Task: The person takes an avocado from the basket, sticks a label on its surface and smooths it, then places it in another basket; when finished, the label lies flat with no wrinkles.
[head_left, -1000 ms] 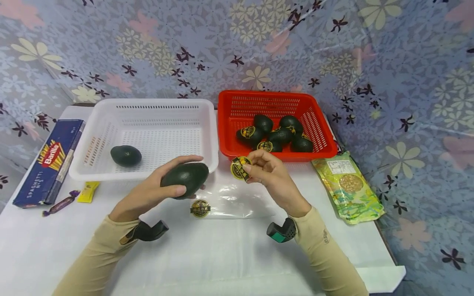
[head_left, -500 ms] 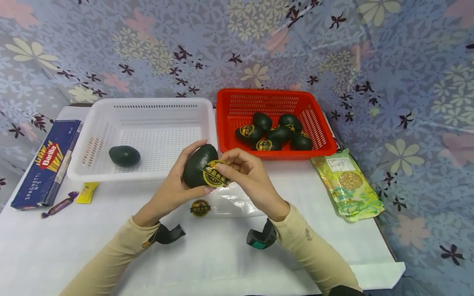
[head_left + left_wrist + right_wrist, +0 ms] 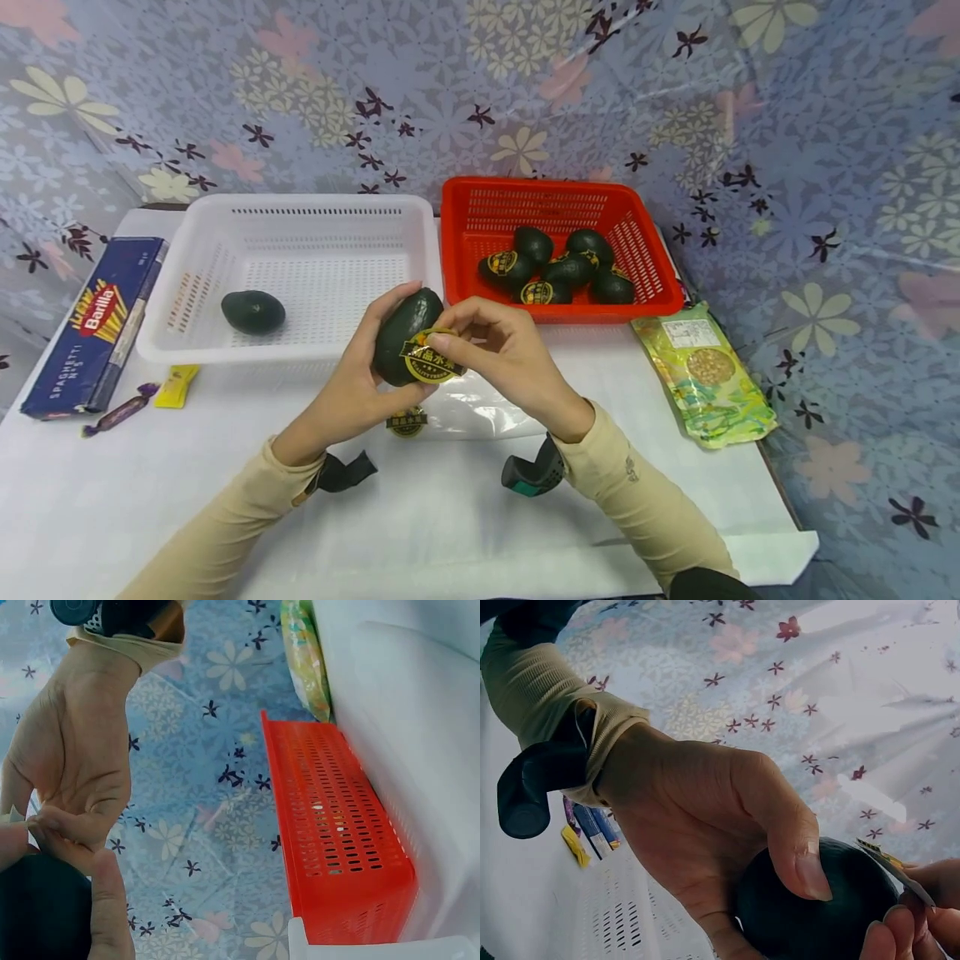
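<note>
My left hand (image 3: 347,392) grips a dark green avocado (image 3: 406,327) in front of the white basket, thumb below and fingers behind it. Between the thumb and fingers of my right hand (image 3: 517,358) is a black-and-gold round sticker (image 3: 429,357), held against the avocado's right side. In the right wrist view the sticker (image 3: 900,874) stands partly off the fruit's skin; how much of it adheres I cannot tell. On the table below lies a clear sheet (image 3: 480,412) bearing another sticker (image 3: 407,422), partly covered by my left thumb.
A white basket (image 3: 300,358) holds one avocado (image 3: 253,312) without a visible sticker. Beside it, a red basket (image 3: 555,313) holds several avocados, some stickered. A spaghetti box (image 3: 93,329) and two wrapped candies lie left; a green-yellow bag (image 3: 705,375) lies right.
My left hand has brought the avocado rightward and turned it more upright. My right hand has carried the sticker left and down onto it. Over the last half second both hands barely moved.
</note>
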Tool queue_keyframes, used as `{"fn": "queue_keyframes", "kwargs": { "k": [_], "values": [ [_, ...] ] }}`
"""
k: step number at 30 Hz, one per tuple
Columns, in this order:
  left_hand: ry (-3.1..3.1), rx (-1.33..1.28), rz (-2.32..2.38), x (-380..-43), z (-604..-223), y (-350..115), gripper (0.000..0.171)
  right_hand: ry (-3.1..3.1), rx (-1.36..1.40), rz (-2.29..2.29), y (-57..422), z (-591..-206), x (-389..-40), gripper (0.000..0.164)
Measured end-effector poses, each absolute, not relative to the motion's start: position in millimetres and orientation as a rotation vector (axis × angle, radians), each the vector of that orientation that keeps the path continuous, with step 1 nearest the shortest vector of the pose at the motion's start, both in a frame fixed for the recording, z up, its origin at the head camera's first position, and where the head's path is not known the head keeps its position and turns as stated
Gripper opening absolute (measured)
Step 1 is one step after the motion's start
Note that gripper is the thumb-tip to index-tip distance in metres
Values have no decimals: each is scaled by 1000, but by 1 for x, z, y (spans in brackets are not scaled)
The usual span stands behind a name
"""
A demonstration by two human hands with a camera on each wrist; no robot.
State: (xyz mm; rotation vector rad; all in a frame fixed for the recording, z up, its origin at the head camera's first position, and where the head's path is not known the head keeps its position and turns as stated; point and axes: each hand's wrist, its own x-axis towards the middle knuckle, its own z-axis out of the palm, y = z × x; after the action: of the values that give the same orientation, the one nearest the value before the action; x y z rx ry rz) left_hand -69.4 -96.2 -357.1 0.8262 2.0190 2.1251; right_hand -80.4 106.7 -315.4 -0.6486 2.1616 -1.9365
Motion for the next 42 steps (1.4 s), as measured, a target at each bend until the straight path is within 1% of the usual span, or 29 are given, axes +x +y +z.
{"fn": "queue_keyframes", "kwargs": {
  "k": [6,10,12,14,17,21,28,33,37,40,42],
  "values": [
    [2017,830,2145,-67,-356,-95,94,2177,-673,-1956,106,-315,-81,12],
    [1996,838,2151,-66,-355,-95,92,2297,-741,-1919,105,-315,-81,12],
    [1963,844,2159,-66,-354,-95,84,2385,-788,-1884,105,-315,-80,13],
    [1982,851,2166,-67,-353,-94,72,2457,-844,-1857,104,-315,-80,15],
    [2038,819,2199,-69,-353,-92,57,2531,-911,-1842,103,-315,-80,22],
    [2079,721,2277,-69,-351,-86,47,2574,-901,-1824,103,-317,-83,29],
    [2085,668,2377,-69,-347,-78,45,2469,-815,-1829,104,-322,-85,18],
    [2087,661,2400,-68,-345,-76,43,2247,-763,-1931,105,-326,-92,15],
    [2022,637,2405,-67,-342,-76,42,2154,-753,-1932,109,-327,-93,24],
    [1885,630,2388,-66,-338,-78,41,2166,-818,-1916,112,-326,-92,37],
    [1766,627,2371,-66,-337,-81,40,2171,-885,-1923,114,-326,-92,41]
  ]
}}
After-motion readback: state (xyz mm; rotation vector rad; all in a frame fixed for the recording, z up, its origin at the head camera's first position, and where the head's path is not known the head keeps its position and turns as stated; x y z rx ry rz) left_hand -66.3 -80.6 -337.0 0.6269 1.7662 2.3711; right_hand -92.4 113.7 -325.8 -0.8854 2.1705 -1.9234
